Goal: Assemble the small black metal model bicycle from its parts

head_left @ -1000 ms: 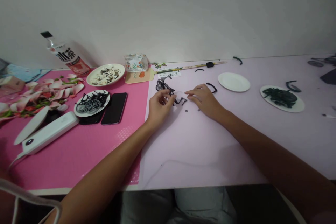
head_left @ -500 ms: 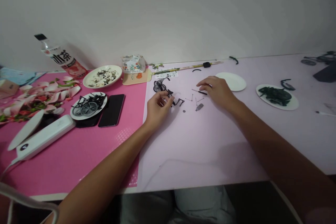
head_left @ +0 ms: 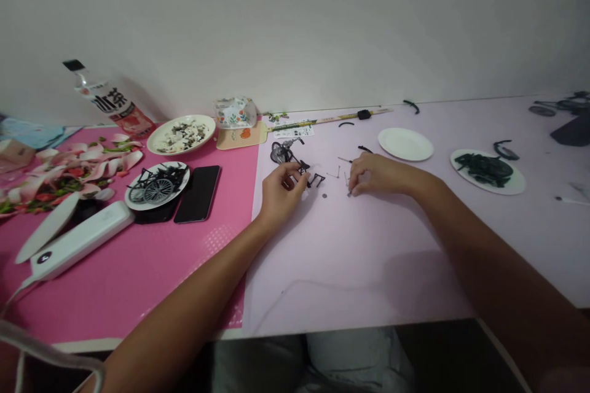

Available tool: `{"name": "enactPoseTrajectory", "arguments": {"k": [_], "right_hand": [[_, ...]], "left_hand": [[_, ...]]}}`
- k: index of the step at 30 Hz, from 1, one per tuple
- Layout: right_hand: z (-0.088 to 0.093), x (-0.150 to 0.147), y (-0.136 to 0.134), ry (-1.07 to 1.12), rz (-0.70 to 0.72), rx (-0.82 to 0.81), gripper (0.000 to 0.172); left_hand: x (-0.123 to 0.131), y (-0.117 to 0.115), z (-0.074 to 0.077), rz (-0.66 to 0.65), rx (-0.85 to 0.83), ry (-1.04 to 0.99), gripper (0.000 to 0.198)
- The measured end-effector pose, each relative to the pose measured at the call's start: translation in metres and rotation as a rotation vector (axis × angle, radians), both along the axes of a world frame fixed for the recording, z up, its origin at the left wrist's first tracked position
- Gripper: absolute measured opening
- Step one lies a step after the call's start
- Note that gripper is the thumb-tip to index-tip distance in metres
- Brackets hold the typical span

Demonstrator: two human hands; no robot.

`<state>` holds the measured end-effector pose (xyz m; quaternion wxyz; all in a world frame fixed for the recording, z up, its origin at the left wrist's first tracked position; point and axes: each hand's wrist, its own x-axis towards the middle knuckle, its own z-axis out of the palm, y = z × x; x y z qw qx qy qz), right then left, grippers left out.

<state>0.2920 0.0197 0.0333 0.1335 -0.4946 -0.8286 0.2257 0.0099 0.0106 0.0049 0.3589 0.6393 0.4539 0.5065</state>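
Note:
My left hand point(head_left: 283, 190) pinches a small black bicycle model point(head_left: 282, 152) at its near end, left of the middle of the lilac mat. A small black frame-like part point(head_left: 318, 180) lies just right of those fingers. My right hand point(head_left: 369, 175) is lowered to the mat, its fingertips closed on a small grey piece point(head_left: 349, 194) that they mostly cover. Thin grey sticks point(head_left: 335, 173) and a small grey disc point(head_left: 324, 196) lie between the hands. A black part point(head_left: 365, 149) shows just behind my right hand.
A white plate point(head_left: 405, 144) stands behind my right hand, and a plate of dark green parts point(head_left: 488, 171) further right. On the pink left side are a phone point(head_left: 198, 194), a plate of black parts point(head_left: 130, 198), a bowl point(head_left: 154, 146) and a bottle point(head_left: 115, 104).
My right hand has moved from the thin black piece towards me and slightly left, down onto the small grey piece. My left hand keeps its hold, nearly unmoved.

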Motion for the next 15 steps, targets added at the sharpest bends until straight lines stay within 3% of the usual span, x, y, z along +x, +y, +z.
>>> {"name": "enactPoseTrajectory", "arguments": {"k": [6,10,15], "right_hand": [[0.005,-0.04,-0.017,0.208,-0.195,0.273,0.021],[-0.002,-0.069,-0.029,0.316,-0.16,0.522,0.02],[-0.016,-0.083,-0.034,0.337,-0.148,0.614,0.019]], "left_hand": [[0.001,-0.001,-0.002,-0.011,0.026,-0.002,0.025],[0.001,-0.001,-0.002,-0.013,0.034,0.014,0.025],[0.001,-0.002,-0.002,-0.012,0.037,0.027,0.024]]}}
